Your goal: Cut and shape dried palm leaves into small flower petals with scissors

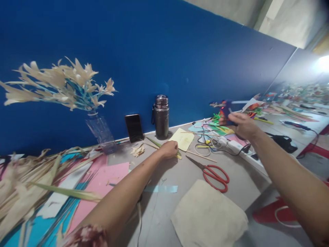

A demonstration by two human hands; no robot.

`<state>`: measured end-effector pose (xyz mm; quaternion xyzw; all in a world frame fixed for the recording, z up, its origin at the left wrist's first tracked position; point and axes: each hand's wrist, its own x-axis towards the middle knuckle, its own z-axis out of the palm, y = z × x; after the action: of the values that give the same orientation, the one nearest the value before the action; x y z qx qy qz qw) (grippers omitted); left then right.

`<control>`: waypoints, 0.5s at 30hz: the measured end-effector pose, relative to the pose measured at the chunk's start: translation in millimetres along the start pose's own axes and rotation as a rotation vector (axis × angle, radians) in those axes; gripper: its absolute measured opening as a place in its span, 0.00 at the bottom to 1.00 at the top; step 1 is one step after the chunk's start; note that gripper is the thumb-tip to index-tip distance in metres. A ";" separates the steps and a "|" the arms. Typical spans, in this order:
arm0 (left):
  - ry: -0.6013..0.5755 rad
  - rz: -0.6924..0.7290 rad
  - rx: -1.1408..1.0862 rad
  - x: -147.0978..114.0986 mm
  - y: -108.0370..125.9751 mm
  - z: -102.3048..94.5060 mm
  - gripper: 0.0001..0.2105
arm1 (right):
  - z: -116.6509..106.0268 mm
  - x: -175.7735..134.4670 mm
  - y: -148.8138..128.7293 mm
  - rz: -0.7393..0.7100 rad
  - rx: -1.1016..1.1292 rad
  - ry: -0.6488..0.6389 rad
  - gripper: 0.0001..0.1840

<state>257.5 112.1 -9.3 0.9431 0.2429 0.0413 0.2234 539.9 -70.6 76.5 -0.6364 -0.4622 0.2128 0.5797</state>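
My right hand (240, 124) is raised over the right side of the table, closed around the handle of a dark blue glue gun (226, 109). The gun is smeared by motion, with its tip pointing left and a pale stick out of its back. Down on the table, my left hand (169, 149) has its fingers curled in. What it holds, if anything, is hidden; a green leaf strip (153, 141) and a small yellow piece (179, 157) show beside it. Yellow paper (185, 139) lies just behind that hand, and red-handled scissors (214, 174) lie to its right.
A steel thermos (161, 118) and a phone (134, 127) stand against the blue wall. Left of them, a clear vase (101, 133) holds pale husk flowers. Dried husks (25, 181) cover the left side. A cream cloth (209, 214) lies in front, a power strip (235, 146) at right.
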 end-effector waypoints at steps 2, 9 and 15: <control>0.021 0.000 -0.015 -1.2 0.1 0.8 0.05 | -21.3 -10.7 -18.4 -0.133 0.034 0.154 0.20; 0.121 0.053 -0.059 -24.6 12.6 0.7 0.07 | -16.5 -46.8 -24.2 -0.147 -0.695 0.021 0.19; 0.100 0.213 -0.074 -87.6 42.1 -7.3 0.06 | 59.2 -60.9 50.1 -0.291 -1.008 -0.291 0.17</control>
<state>197.6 40.4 18.5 0.9513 0.1506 0.1206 0.2402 479.9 -84.5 -0.5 -0.7290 -0.6656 -0.0317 0.1565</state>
